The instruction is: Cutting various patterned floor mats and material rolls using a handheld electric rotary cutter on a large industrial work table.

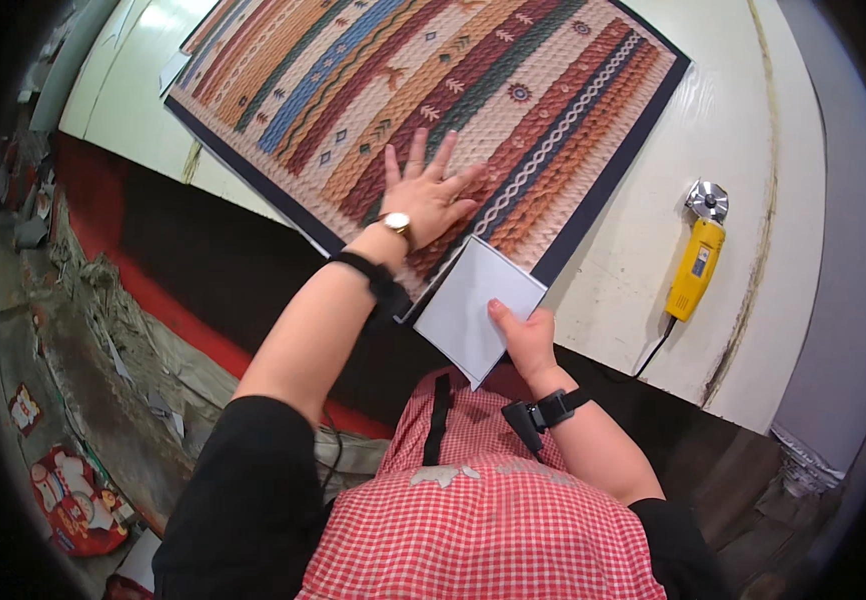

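Note:
A rug (393, 95) with coloured woven-look stripes and a dark border lies on the white table. My left hand (428, 198) rests on it, palm down with fingers spread. In my right hand (525, 340) is a flat white square panel (468, 300) with a thin dark rim, thumb on top and other fingers hidden beneath. The panel covers the rug's near corner; whether it touches the rug all over I cannot tell. To the right lies a yellow electric rotary cutter (695, 270), its round metal blade pointing away from me.
The white table (633, 250) has a near edge just beyond my body. A black cord (653, 350) runs from the cutter over that edge. Cloth and scraps (153, 330) lie low at the left, near a red patterned bag (75, 500).

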Demonstrator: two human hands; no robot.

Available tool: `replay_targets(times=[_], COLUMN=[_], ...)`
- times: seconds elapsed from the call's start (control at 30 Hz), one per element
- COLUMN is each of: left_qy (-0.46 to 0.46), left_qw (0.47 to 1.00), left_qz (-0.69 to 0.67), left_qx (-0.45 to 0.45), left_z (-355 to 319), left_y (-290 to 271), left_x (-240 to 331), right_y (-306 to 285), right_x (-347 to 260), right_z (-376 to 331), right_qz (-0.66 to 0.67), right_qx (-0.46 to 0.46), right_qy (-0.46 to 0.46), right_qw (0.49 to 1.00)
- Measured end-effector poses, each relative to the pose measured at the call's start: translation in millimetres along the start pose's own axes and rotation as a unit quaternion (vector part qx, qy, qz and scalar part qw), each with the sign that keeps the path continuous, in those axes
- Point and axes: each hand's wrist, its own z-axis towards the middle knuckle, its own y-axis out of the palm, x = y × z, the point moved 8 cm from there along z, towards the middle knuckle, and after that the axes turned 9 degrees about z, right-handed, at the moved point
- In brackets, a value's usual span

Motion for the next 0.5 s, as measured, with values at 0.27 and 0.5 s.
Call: replay_targets(times=[0.27, 0.5], left_qy=[-0.041, -0.012], left_qw=[0.990, 0.984], left_qz=[0.063, 0.104], left_qx=[-0.119, -0.143], left_z=[14.0, 3.2], left_y=[42.9, 53.2], left_x=[23.6, 13.6], right_y=[-10.0, -233.4], right_x=[22.1, 75.8], right_z=[-100.7, -300.8], right_qz=[-0.370, -0.130], right_qx=[-0.139, 0.336], right_qy=[-0.170, -0.007], right_qw=[0.903, 0.933])
